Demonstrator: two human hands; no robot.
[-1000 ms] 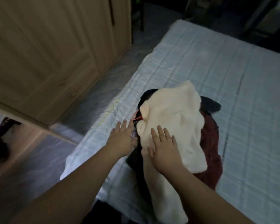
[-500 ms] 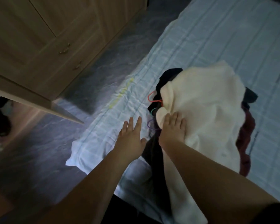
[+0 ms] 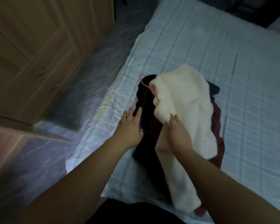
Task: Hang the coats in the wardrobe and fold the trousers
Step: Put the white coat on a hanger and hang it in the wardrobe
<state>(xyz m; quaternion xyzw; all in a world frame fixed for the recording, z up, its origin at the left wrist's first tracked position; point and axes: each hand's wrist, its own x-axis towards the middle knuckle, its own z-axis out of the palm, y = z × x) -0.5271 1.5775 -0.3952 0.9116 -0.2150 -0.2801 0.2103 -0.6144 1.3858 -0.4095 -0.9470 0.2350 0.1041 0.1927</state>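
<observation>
A pile of clothes lies near the bed's (image 3: 192, 50) left edge: a white coat (image 3: 183, 107) on top, a black garment (image 3: 145, 101) under it on the left, a red one (image 3: 217, 126) showing at the right. A pink hanger (image 3: 146, 85) sticks out at the coat's collar. The right hand (image 3: 176, 131) grips the coat's left edge, its fingers (image 3: 172, 118) curled into the fleece. The left hand (image 3: 129, 125) lies flat with fingers straight, tips touching the black garment. The wardrobe (image 3: 39, 46) stands left, across the floor (image 3: 81, 81), one door (image 3: 31, 131) swung open.
</observation>
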